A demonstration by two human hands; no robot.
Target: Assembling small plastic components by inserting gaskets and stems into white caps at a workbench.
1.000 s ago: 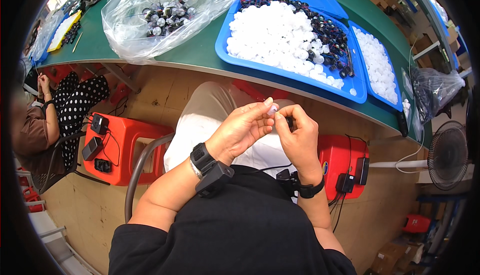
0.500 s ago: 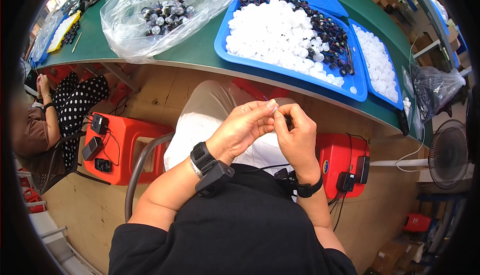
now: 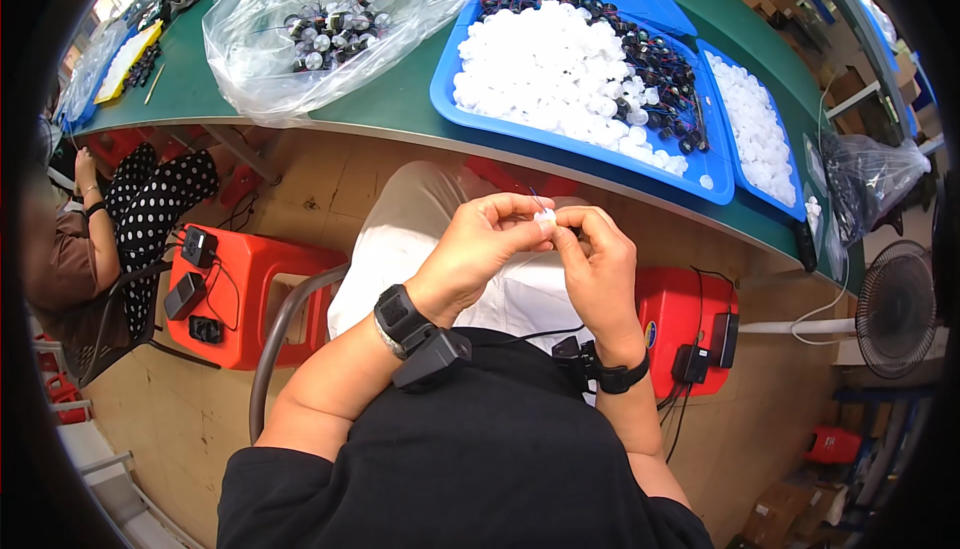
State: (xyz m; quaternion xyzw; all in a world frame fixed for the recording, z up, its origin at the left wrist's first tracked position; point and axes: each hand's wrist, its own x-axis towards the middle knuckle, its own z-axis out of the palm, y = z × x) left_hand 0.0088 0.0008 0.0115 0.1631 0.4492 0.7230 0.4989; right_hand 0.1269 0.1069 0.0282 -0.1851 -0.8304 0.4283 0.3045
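Hands meet over my lap, below the edge of the bench (image 3: pixel 400 109). My left hand (image 3: pixel 475 249) pinches a small white cap (image 3: pixel 545 218) between thumb and forefinger, its grip closed tight on it. My right hand (image 3: pixel 598 264) comes in from the other side, fingertips touching the same cap, its grip closed on it too. A thin dark wire (image 3: pixel 537 196) sticks up just above the cap. Both wrists carry black bands, the left with a black box (image 3: pixel 430 357) clipped just behind the watch.

Up on the green bench, a blue tray (image 3: pixel 560 144) sits straight ahead of me, heaped with white caps (image 3: pixel 545 69) and, along its far right side, dark wired parts (image 3: pixel 660 74). A second blue tray (image 3: pixel 745 184) lies just right of it, holding more white caps. To the left lies a clear bag (image 3: pixel 320 29) with dark and silver parts inside.

Red stools (image 3: pixel 250 294) stand on the floor either side of my knees, with black chargers on them. A person in a dotted sleeve (image 3: pixel 150 189) sits at far left. A fan (image 3: pixel 895 309) stands at right.
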